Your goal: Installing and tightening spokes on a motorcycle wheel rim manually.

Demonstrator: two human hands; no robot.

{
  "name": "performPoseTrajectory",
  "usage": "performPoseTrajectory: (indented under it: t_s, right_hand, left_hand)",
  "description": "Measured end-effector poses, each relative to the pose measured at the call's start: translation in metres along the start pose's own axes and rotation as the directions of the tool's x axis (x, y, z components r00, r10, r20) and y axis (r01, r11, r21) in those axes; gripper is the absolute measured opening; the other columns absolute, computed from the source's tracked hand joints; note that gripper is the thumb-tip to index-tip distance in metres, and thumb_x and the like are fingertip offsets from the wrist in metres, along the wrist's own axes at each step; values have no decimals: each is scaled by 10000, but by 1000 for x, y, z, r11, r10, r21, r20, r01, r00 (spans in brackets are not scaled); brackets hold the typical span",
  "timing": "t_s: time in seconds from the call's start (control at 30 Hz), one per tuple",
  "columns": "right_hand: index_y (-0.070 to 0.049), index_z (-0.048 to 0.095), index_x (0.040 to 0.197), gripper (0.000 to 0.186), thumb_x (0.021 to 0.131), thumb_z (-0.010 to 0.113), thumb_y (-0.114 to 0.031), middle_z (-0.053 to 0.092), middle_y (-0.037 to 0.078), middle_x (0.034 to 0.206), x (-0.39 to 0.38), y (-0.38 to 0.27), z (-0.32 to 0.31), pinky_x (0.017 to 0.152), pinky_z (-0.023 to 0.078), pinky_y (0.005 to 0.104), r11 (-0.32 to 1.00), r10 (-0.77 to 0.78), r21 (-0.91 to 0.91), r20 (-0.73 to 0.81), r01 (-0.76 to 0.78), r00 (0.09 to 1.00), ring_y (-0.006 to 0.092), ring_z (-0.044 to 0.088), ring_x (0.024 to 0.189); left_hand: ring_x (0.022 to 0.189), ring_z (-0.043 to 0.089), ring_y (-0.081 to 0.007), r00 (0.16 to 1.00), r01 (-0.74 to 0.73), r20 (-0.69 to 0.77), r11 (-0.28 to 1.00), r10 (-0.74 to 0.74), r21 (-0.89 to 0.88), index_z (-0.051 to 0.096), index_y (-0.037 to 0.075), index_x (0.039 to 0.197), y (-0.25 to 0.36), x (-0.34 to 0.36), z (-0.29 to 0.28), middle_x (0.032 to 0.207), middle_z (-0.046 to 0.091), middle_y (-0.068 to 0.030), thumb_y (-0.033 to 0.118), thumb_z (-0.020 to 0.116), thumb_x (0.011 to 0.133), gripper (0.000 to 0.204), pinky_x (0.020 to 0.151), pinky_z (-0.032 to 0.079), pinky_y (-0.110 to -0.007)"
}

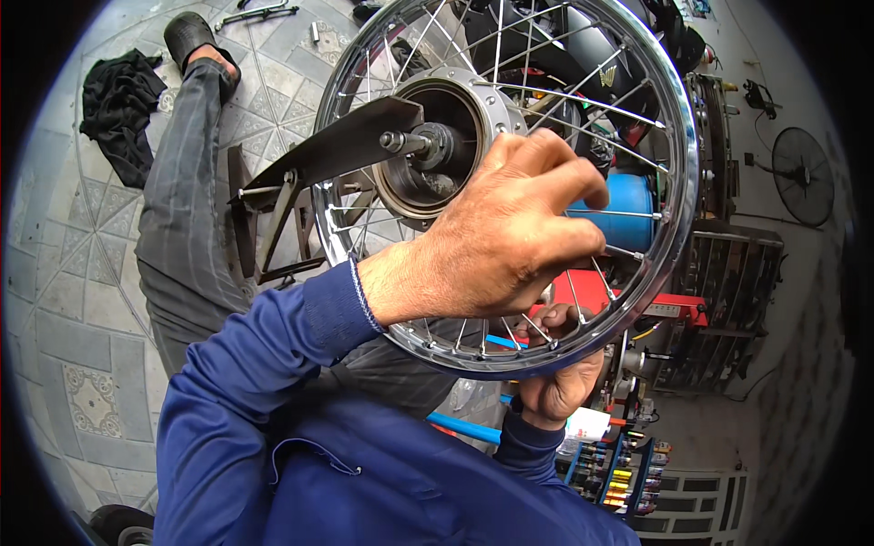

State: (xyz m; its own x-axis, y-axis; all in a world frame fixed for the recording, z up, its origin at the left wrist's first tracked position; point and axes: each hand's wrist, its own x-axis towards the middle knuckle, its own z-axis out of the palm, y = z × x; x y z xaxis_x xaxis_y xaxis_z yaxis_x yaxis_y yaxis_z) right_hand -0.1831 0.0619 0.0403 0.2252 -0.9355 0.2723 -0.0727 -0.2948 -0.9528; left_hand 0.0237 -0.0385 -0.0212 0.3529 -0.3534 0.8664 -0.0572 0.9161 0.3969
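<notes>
With the left hand [510, 227] half-curled just over the spokes [583, 106], cannot tell whether gripping one. Grasping the wheel [499, 109] by its lower rim [492, 362] with the right hand [563, 389], beside the metal stand [337, 150]. Could get pinched among spokes by a sudden turn; could also rock from loose seating at the axle [405, 143], hard to judge here.

In front of me, 1 wire-spoked motorcycle wheel [493, 107] stands with its open side toward me. Its shiny chromed rim [685, 173] is laced with thin silvery spokes [583, 106]; the grey drum hub [455, 82] is hollow and dark inside, 1 axle [405, 143] end jutting beside a dark steel stand [337, 150].
</notes>
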Motion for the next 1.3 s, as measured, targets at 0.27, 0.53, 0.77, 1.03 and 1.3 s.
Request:
performPoseTrajectory:
  t_s: [0.27, 0.53, 0.77, 1.03, 1.3]
  right_hand:
    - [58, 597, 1260, 382, 943, 694, -133, 650, 187, 1003, -7, -1, -7, 727, 585, 415, 1000, 10, -26, -19, -10, 1000, 286, 643, 860]
    - [84, 590, 1300, 386, 964, 661, -93, 703, 221, 1042, -18, 11, -20, 751, 622, 430, 998, -9, -62, -33, 7, 999, 312, 706, 899]
    - [99, 573, 1315, 403, 1049, 568, -203, 703, 171, 1113, -5, 19, -6, 888, 553, 322, 987, -75, -146, -32, 70, 997, 224, 696, 972]
    - [77, 630, 1202, 408, 1077, 515, -293, 715, 158, 945, 43, -10, 10, 728, 576, 289, 981, -138, -147, -97, 123, 986, 177, 693, 766]
    - [62, 661, 1143, 450, 1086, 484, -348, 719, 142, 911, 77, -25, 17, 682, 549, 241, 968, -133, -225, -93, 109, 987, 134, 672, 737]
  left_hand:
    - [872, 495, -268, 996, -89, 12, 987, 91, -134, 627, 88, 851, -3, 3, 15, 908, 531, -50, 80, 712, 663, 207, 753, 367, -405]
    - [936, 527, -267, 964, -79, 242, 989, 108, -127, 696, 83, 975, 4, 2, 8, 1005, 600, -33, 110, 731, 686, 293, 799, 363, -400]
    - [937, 522, -244, 956, 24, 294, 998, -8, -53, 724, 131, 974, 21, 10, 11, 961, 629, 1, 99, 768, 700, 280, 852, 338, -409]
    - [948, 482, -249, 975, 46, 214, 998, -54, 39, 724, 69, 943, 13, 40, 21, 959, 580, -44, 37, 775, 781, 173, 856, 370, -383]
    - [915, 513, -206, 990, 137, -26, 990, -138, -36, 725, 62, 938, 1, 56, 28, 915, 619, -44, 11, 774, 791, 163, 807, 420, -326]
